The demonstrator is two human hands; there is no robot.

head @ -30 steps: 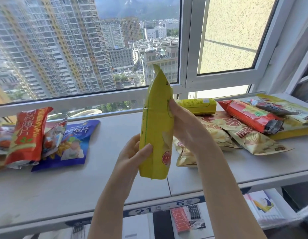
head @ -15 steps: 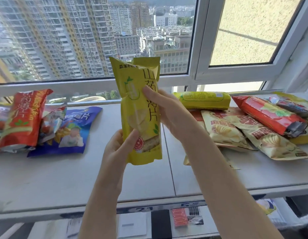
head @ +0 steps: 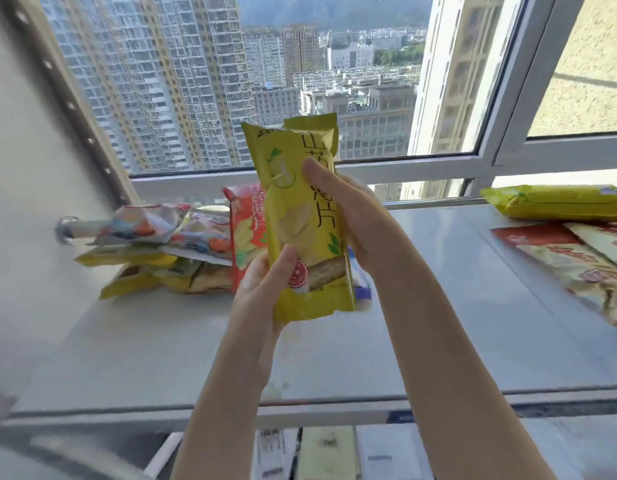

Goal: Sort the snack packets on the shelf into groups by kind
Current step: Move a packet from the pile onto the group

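Both hands are holding one yellow packet (head: 300, 216) upright above the shelf (head: 438, 323), its printed face toward the camera; the left hand (head: 262, 289) is pinching its lower edge with the thumb in front, and the right hand (head: 348, 216) is gripping its right side, thumb pressing the front. A wide bare stretch of shelf is lying open beneath and to the right; the front edge is running below the forearms. A left pile (head: 168, 251) is crowding the wall, its count unclear; a red packet (head: 246, 233) is leaning there. On the right, one yellow tube pack (head: 556, 202) is lying above beige packets (head: 591, 268), at least two.
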